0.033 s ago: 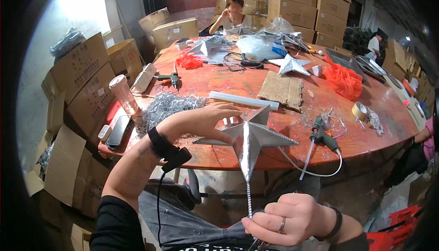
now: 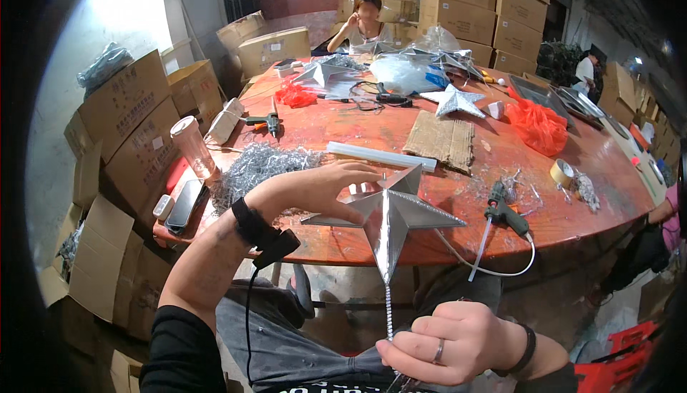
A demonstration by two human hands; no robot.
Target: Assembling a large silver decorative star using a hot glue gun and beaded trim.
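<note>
A shiny silver five-pointed star (image 2: 386,214) stands upright over the near edge of the table. My left hand (image 2: 325,189) holds it from the left, the thumb on its front face and the fingers curving over behind the upper left side. From the star's lowest point a thin silver spiral stem (image 2: 389,311) runs down above my lap. My right hand (image 2: 451,343) pinches that stem's lower end between thumb and fingers. A few loose silvery strands show below the right hand; the stem's end is hidden by the fingers.
Shredded silver tinsel (image 2: 261,171) lies left of the star, glue sticks (image 2: 379,155) behind it. To the right rests a glue gun (image 2: 504,210) with a looping white cord. A cardboard piece (image 2: 440,141), red plastic bag (image 2: 538,127) and textured star (image 2: 454,102) lie farther back. A person (image 2: 366,28) sits opposite.
</note>
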